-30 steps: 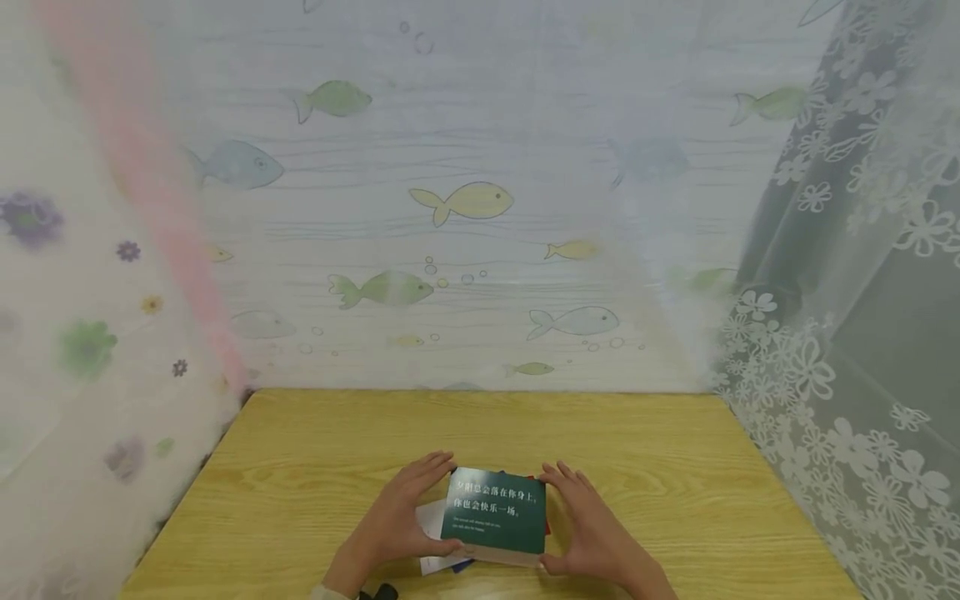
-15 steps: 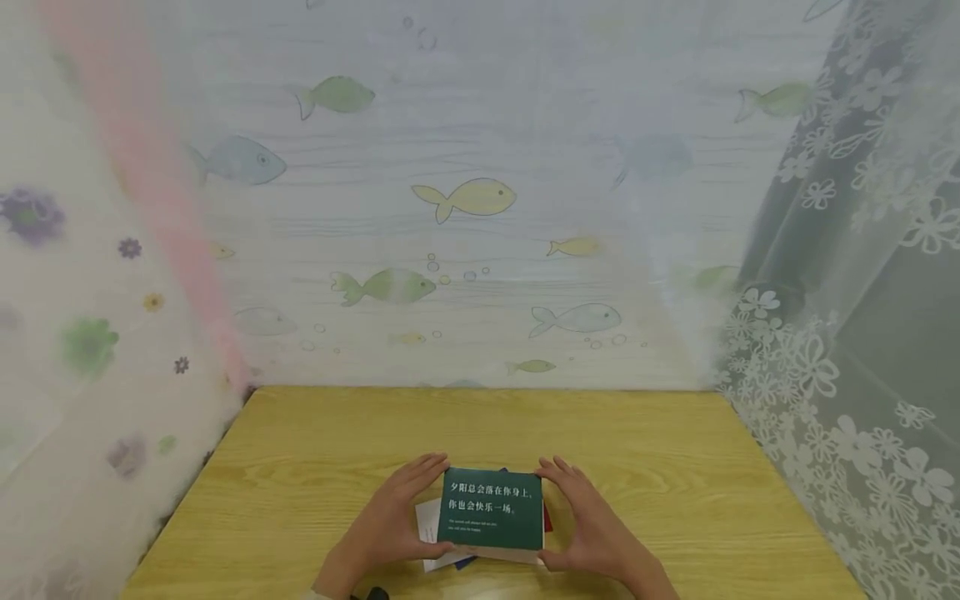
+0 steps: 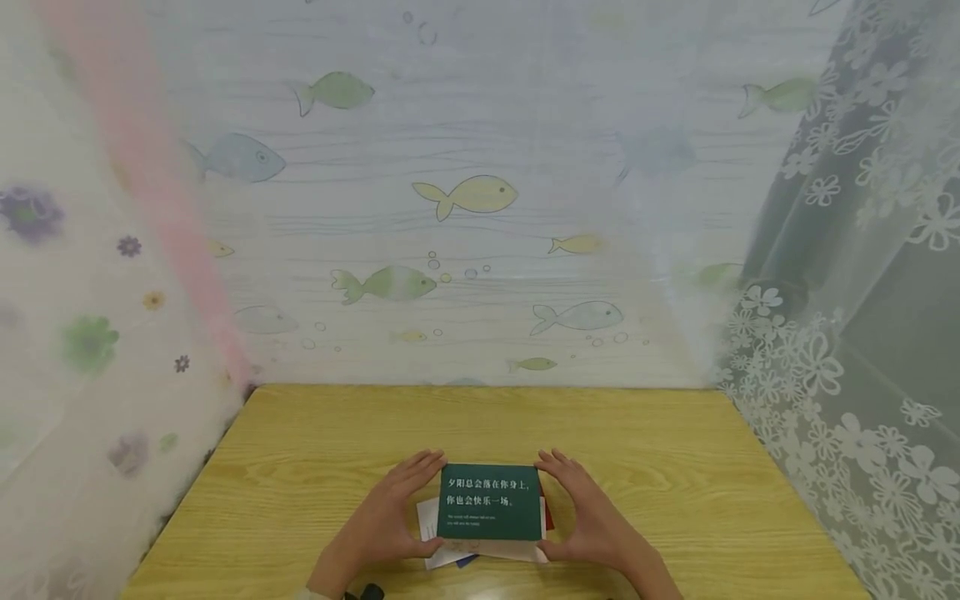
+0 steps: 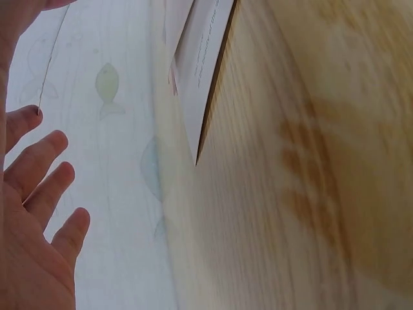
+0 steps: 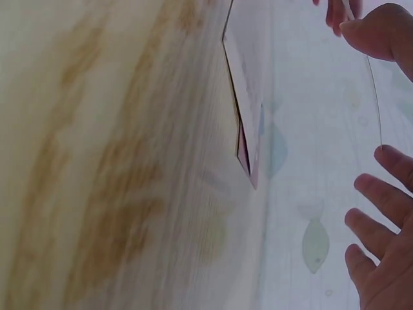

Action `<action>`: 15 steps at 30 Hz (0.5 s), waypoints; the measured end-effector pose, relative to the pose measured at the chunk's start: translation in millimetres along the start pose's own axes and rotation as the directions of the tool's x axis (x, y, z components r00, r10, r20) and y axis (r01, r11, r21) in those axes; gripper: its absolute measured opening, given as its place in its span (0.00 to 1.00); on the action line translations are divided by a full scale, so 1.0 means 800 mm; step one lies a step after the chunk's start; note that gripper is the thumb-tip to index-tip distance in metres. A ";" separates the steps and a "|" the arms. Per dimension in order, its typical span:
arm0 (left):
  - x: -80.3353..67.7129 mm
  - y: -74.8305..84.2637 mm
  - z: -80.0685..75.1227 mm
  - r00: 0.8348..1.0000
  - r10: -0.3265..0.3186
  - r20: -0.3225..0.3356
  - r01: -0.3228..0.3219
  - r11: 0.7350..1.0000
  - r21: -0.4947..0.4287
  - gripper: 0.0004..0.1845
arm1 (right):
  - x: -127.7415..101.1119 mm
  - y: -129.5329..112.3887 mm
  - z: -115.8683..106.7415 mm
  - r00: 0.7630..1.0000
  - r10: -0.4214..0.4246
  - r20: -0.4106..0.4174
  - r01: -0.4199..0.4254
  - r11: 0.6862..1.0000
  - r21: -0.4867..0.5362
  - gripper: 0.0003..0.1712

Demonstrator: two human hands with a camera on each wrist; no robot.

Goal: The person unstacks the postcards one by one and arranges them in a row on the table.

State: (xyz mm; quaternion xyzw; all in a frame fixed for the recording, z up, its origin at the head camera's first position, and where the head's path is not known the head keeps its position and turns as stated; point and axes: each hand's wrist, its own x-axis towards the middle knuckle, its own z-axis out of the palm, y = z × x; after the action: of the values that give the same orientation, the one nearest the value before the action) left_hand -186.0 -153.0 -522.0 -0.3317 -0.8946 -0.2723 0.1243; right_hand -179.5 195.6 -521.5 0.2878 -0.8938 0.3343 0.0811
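Left hand [image 3: 390, 517] on dark green, white-lettered card [image 3: 491, 504]

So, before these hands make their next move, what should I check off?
1. Left hand holding the green card by its left corners: ok.
2. Right hand holding its right corners: ok.
3. Green card apart from the pile below: ok, both wrist views show a gap.
4. Pile squared up: not ok, a white card and red card stick out unevenly.
5. Green card's underside: cannot tell, hidden or edge-on.
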 end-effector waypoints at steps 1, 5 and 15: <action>0.001 0.000 -0.001 1.000 -0.005 0.005 0.005 1.000 0.001 0.57 | 0.001 0.000 0.000 1.000 0.001 0.002 -0.001 1.000 -0.007 0.60; 0.002 -0.002 -0.002 1.000 -0.014 0.004 0.014 1.000 0.014 0.57 | 0.006 0.001 0.001 1.000 0.003 0.011 -0.002 0.999 -0.040 0.60; 0.004 -0.019 -0.001 0.998 -0.043 0.039 0.042 0.999 0.021 0.60 | 0.019 0.004 0.002 0.999 0.000 0.045 0.001 1.000 -0.028 0.59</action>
State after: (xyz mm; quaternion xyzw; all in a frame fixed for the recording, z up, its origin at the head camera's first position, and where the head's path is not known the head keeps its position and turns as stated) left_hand -198.4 -161.1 -526.4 -0.3167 -0.9065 -0.2592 0.1040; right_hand -194.0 189.4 -519.7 0.2943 -0.8999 0.3152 0.0649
